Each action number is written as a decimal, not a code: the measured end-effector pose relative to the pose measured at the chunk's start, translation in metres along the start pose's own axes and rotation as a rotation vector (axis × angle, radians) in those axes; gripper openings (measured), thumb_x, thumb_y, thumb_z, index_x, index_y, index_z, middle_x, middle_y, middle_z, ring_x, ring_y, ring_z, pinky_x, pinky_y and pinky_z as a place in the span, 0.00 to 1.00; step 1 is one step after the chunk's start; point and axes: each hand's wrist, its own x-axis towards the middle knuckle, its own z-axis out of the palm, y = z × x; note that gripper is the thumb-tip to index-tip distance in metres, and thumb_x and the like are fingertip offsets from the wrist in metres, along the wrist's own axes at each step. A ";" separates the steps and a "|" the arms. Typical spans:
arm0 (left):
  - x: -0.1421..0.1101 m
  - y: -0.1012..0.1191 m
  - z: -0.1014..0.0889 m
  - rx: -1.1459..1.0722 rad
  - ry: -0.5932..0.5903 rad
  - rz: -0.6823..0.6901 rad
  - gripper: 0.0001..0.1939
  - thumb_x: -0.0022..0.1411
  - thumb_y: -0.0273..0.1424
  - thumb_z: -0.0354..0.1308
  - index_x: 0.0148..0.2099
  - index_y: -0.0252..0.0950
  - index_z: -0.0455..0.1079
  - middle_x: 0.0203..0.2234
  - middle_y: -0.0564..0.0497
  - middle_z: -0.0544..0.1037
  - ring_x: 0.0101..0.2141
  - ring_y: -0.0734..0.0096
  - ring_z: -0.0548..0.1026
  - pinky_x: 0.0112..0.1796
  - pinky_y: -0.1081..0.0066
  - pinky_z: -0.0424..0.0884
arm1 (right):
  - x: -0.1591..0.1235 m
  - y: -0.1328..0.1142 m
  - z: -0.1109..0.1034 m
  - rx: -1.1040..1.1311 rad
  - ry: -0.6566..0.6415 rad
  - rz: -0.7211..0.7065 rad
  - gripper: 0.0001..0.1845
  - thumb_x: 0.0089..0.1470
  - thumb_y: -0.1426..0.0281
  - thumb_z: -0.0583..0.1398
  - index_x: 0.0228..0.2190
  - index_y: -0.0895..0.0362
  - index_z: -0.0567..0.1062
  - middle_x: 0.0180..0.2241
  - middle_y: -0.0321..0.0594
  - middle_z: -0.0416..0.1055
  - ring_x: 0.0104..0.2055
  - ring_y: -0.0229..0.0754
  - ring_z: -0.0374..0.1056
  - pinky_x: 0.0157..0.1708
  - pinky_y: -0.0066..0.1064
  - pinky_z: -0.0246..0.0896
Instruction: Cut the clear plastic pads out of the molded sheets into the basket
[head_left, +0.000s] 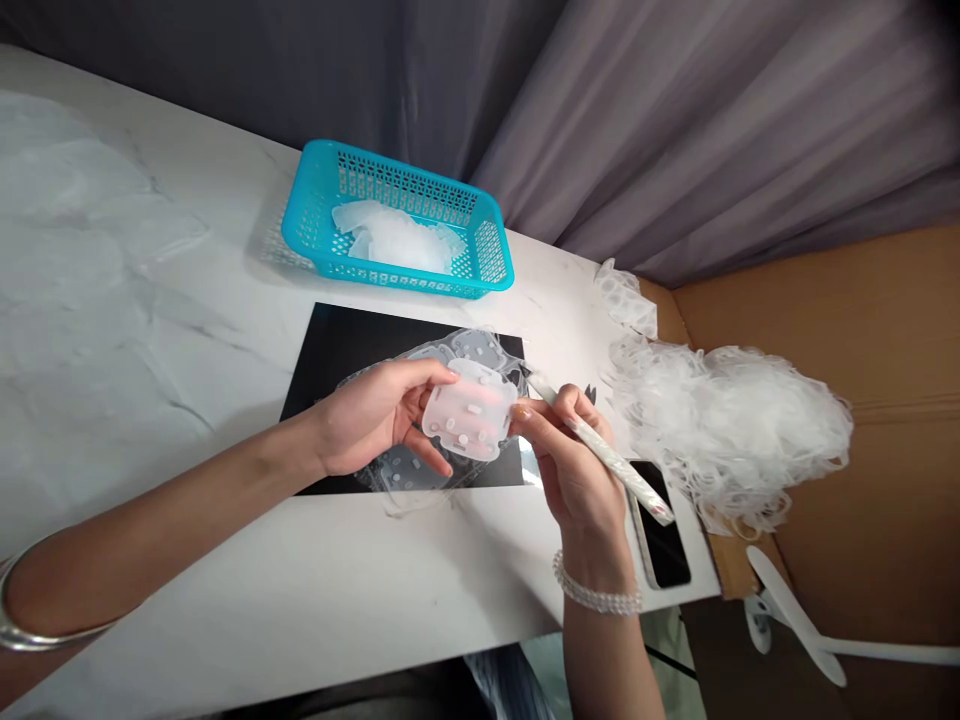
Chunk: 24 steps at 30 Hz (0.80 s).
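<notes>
My left hand (375, 415) grips a small translucent white plastic piece (471, 410) with several little holes, held over a black mat (352, 350). My right hand (574, 465) touches the piece's right edge with its fingertips while holding a white pen-like craft knife (607, 455), its tip pointing up and left. Under the hands, a clear plastic sheet of similar pieces (480, 350) lies on the mat.
A turquoise basket (330, 190) holding translucent pieces stands behind the mat. A heap of white plastic trimmings (735, 425) lies at the right, a phone (664, 540) beside it. Grey curtain behind, cardboard (862, 330) to the right, a white stand (795, 620) below.
</notes>
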 end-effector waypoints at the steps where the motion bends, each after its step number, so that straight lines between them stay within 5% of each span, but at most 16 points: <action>1: 0.000 0.000 0.000 -0.005 -0.007 -0.005 0.14 0.59 0.35 0.56 0.35 0.29 0.77 0.30 0.39 0.81 0.33 0.54 0.80 0.22 0.66 0.79 | 0.000 0.000 0.000 0.004 0.005 0.004 0.24 0.50 0.77 0.69 0.23 0.53 0.57 0.25 0.32 0.76 0.29 0.36 0.68 0.35 0.29 0.60; 14: -0.003 -0.002 0.004 0.004 -0.049 -0.046 0.18 0.61 0.37 0.54 0.44 0.28 0.76 0.36 0.35 0.83 0.40 0.50 0.80 0.25 0.67 0.78 | 0.000 0.003 -0.006 -0.057 0.023 -0.010 0.24 0.50 0.71 0.68 0.25 0.52 0.55 0.25 0.32 0.75 0.27 0.37 0.68 0.29 0.30 0.62; 17: -0.002 -0.002 0.002 -0.016 -0.042 -0.060 0.19 0.62 0.36 0.55 0.48 0.26 0.75 0.38 0.34 0.82 0.43 0.48 0.80 0.33 0.61 0.80 | 0.001 0.001 -0.008 -0.060 0.029 -0.038 0.24 0.50 0.72 0.68 0.25 0.52 0.54 0.26 0.31 0.75 0.27 0.37 0.69 0.31 0.31 0.63; 20: -0.001 -0.003 0.002 -0.088 0.016 -0.072 0.25 0.63 0.37 0.56 0.59 0.29 0.67 0.46 0.34 0.80 0.49 0.48 0.78 0.48 0.54 0.76 | 0.000 0.001 -0.007 -0.104 0.105 -0.152 0.23 0.52 0.73 0.67 0.26 0.51 0.55 0.27 0.31 0.76 0.30 0.38 0.70 0.35 0.33 0.66; 24: 0.000 -0.003 0.005 -0.220 0.047 -0.145 0.33 0.64 0.44 0.55 0.63 0.27 0.61 0.54 0.30 0.74 0.52 0.47 0.76 0.53 0.53 0.72 | -0.011 0.003 0.001 -0.422 0.232 -0.447 0.23 0.55 0.72 0.65 0.24 0.51 0.55 0.31 0.35 0.79 0.35 0.41 0.74 0.38 0.35 0.68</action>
